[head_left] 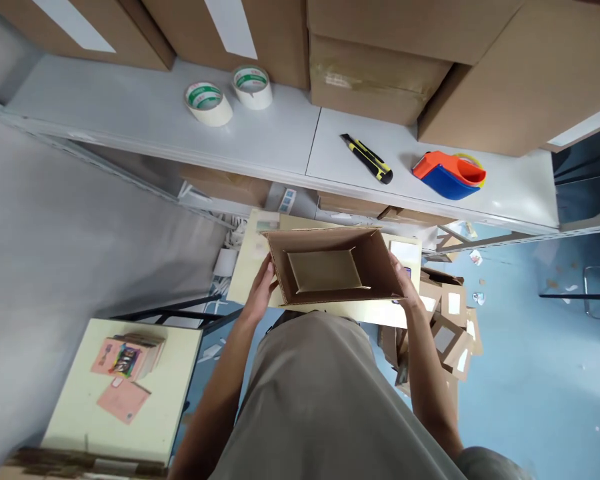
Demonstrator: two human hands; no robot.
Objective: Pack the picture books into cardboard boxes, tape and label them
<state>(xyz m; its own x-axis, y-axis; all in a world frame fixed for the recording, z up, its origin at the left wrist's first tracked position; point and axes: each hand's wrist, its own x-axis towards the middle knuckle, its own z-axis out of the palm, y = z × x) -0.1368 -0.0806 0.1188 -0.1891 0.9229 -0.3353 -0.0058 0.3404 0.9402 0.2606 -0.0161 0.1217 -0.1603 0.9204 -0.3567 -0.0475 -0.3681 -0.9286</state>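
An open cardboard box (pixel 333 239) is held between my two hands above a pale yellow table (pixel 245 267). Its top faces up, and its inside shows nothing but bare cardboard. My left hand (pixel 261 288) grips the box's left end, with the fingers against the outer wall. On the opposite end, my right hand (pixel 404 283) presses the right wall, its fingers partly hidden behind the box. On the shelf ahead lie a yellow and black box cutter (pixel 367 159), an orange and blue tape dispenser (pixel 450 175) and two tape rolls (pixel 209 105).
Large cardboard boxes (pixel 375 73) line the back of the grey shelf (pixel 260 143). Several small boxes (pixel 447 320) are piled on the blue floor to the right. A side table (pixel 80 400) at lower left carries pink booklets (pixel 125 399). A grey wall (pixel 80 220) stands on the left.
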